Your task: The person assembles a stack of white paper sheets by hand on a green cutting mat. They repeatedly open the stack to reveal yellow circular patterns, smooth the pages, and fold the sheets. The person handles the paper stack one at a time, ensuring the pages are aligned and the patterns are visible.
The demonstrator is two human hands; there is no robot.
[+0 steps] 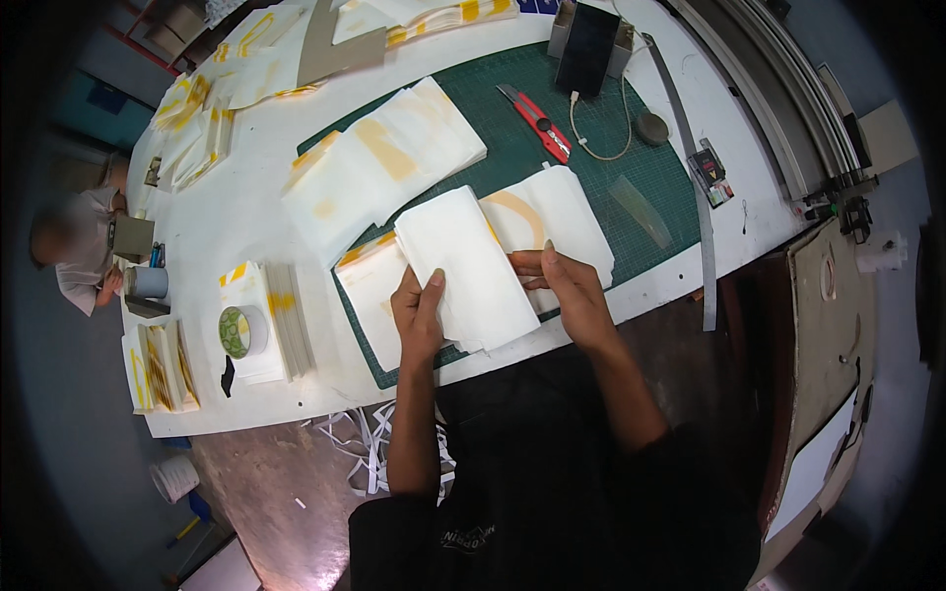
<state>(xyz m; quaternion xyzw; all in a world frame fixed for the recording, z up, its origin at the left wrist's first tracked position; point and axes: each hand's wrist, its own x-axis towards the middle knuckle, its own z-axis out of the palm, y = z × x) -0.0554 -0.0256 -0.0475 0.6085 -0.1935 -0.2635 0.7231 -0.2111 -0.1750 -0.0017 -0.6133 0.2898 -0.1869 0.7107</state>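
My left hand (419, 315) grips the near left edge of a folded stack of white paper sheets (468, 261), thumb on top. My right hand (567, 286) holds the same stack at its right side, fingers pointing left across it. The stack lies over more white sheets with yellow-orange marks (562, 212) on a green cutting mat (512, 128). Another spread pile of white and yellow sheets (379, 163) lies farther back on the mat.
A red utility knife (537, 118), a black box (586, 49), a cord (601, 138) and a long metal ruler (695, 197) lie on the white table (236, 212). A roll of tape (239, 330) sits on paper stacks at left. Another person (79, 251) sits far left. Paper scraps (360, 448) litter the floor.
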